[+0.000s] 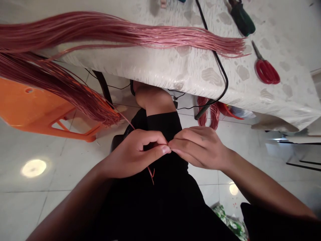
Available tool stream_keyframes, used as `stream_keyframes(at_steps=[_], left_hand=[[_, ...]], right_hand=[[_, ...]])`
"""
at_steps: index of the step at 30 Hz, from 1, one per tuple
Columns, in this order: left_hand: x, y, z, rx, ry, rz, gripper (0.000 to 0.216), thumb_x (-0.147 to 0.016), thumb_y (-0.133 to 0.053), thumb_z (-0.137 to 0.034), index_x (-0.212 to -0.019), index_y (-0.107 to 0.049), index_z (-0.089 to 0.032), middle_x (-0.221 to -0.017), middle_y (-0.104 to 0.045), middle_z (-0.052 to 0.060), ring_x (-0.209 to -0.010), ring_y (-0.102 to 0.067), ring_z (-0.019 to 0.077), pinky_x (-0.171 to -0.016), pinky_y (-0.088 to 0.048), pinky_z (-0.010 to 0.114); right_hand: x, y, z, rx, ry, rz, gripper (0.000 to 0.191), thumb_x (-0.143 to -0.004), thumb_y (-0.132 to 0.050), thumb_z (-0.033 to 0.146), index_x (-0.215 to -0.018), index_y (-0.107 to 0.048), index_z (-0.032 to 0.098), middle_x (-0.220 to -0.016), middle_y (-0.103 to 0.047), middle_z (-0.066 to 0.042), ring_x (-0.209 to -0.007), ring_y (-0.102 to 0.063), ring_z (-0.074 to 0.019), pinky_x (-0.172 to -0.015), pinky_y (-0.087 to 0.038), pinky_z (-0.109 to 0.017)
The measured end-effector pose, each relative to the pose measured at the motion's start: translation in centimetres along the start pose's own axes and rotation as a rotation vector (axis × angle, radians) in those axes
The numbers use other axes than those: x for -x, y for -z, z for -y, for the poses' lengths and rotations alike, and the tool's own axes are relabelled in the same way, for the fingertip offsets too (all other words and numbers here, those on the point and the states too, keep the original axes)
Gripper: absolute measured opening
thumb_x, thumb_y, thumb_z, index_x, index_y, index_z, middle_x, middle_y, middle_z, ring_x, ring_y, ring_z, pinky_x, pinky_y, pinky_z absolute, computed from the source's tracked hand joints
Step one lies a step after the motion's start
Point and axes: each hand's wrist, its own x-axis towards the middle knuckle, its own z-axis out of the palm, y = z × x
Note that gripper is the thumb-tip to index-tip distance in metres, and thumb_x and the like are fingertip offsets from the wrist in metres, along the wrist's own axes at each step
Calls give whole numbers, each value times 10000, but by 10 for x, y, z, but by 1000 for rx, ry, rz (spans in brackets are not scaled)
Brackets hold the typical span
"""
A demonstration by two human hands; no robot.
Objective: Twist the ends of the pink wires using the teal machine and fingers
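My left hand (132, 152) is closed in a pinch, thumb against forefinger, above my lap. A thin reddish wire (128, 121) runs into it from the left, and a short wire end with a bent orange tip (153, 173) pokes out below the palm. My right hand (200, 147) is closed as well, its fingertips meeting those of the left. What lies between the touching fingertips is too small and covered to make out. Two thick bundles of similar wire are nearby: one (163, 35) stretches across the table, the other (72, 90) droops over an orange plastic stool (32, 110).
On the patterned tablecloth (190, 72) lie red-handled scissors (268, 71), a dark green-handled tool (242, 20) and a black cable (222, 68). More wire (214, 115) hangs beneath the table. A green-and-white plastic bag (230, 222) rests on the tiled floor.
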Motion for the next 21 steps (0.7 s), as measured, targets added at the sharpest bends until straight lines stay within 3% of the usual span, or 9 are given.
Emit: stream_keyframes(at_steps=[3,7,12,14,17,19,21], left_hand=[[2,-2,1,-18,1,-1,225,-961,-598,-191,-740,-636,-179,-576,-510,-89,-527,-444,48,-497,-330,170],[4,-6,2,-202,-90,-70,189,-943,-597,-156,-763,-647,-182,-583,-549,-84,-511,-457,53,-516,-333,206],[4,-7,4,-636,-377,-22,285,-969,-519,-149,-708,-630,-169,-609,-569,-36,-521,-470,99,-524,-279,312],[5,-7,4,-699,-428,6,310,-977,-502,-149,-693,-624,-164,-604,-552,-27,-511,-452,109,-519,-270,332],[6,-8,4,-650,-399,8,296,-974,-512,-143,-705,-633,-165,-610,-552,-34,-519,-463,103,-523,-281,327],[7,-8,3,-552,-338,-6,261,-963,-532,-136,-731,-646,-169,-617,-558,-48,-528,-476,85,-533,-298,304],[7,-7,2,-441,-258,-33,221,-941,-557,-121,-743,-642,-170,-611,-548,-63,-523,-467,64,-541,-317,270]], right_hand=[[-2,0,5,-65,-75,32,134,-1032,-485,153,-997,-613,167,-832,-644,-14,-625,-540,-117,-547,-401,-275],[-7,3,10,-334,-344,117,99,-984,-500,155,-956,-593,172,-846,-609,-13,-641,-513,-105,-547,-372,-247],[-9,3,-3,-1057,-904,503,90,-949,-563,252,-887,-586,190,-606,-554,56,-516,-544,-103,-457,-440,-192],[-7,-2,-10,-1397,-1051,586,113,-929,-583,278,-857,-577,190,-552,-489,88,-435,-509,-94,-374,-422,-180],[-2,-10,-13,-1628,-1102,542,137,-891,-625,265,-798,-570,182,-608,-451,94,-415,-503,-73,-326,-388,-163],[0,-10,-11,-1569,-1064,494,140,-911,-633,279,-828,-586,176,-654,-481,80,-454,-547,-78,-362,-431,-173],[1,-6,-7,-1343,-942,383,124,-947,-622,285,-890,-605,175,-700,-535,58,-529,-583,-86,-450,-491,-193]])
